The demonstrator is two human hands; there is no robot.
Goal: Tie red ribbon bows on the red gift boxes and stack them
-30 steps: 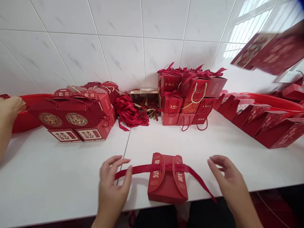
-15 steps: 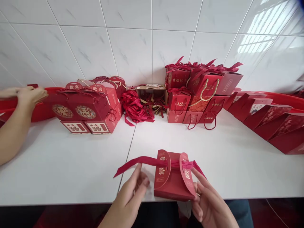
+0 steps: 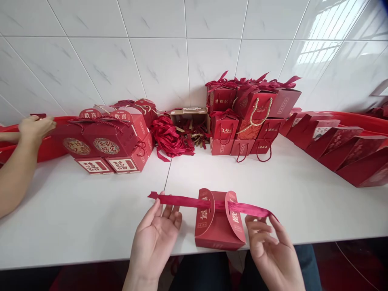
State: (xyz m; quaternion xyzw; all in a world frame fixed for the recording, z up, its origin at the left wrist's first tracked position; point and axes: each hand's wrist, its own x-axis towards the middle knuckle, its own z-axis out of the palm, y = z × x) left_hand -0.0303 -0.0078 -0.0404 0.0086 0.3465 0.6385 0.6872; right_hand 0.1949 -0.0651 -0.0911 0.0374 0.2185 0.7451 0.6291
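A small red gift box (image 3: 222, 232) with two rounded flaps folded over its top sits at the front edge of the table. A dark pink ribbon (image 3: 182, 201) runs through slots in both flaps and sticks out on either side. My left hand (image 3: 159, 232) pinches the ribbon near its left end, palm turned up and the other fingers loosely apart. On the other side, my right hand (image 3: 271, 246) has the ribbon's right end between its fingers. Between the hands the ribbon is drawn out fairly straight across the box.
Stacked red gift boxes (image 3: 106, 141) stand at back left, more ribbon-tied boxes (image 3: 245, 117) at back right. Between them lie a ribbon pile (image 3: 169, 137) and an open carton (image 3: 198, 117). Red boxes (image 3: 342, 149) line the right. Another person's hand (image 3: 36, 127) is at far left.
My left hand has moved up and taken the ribbon's left end. My right hand has left the box's side and pulled the ribbon's right end outward. The view has shifted slightly.
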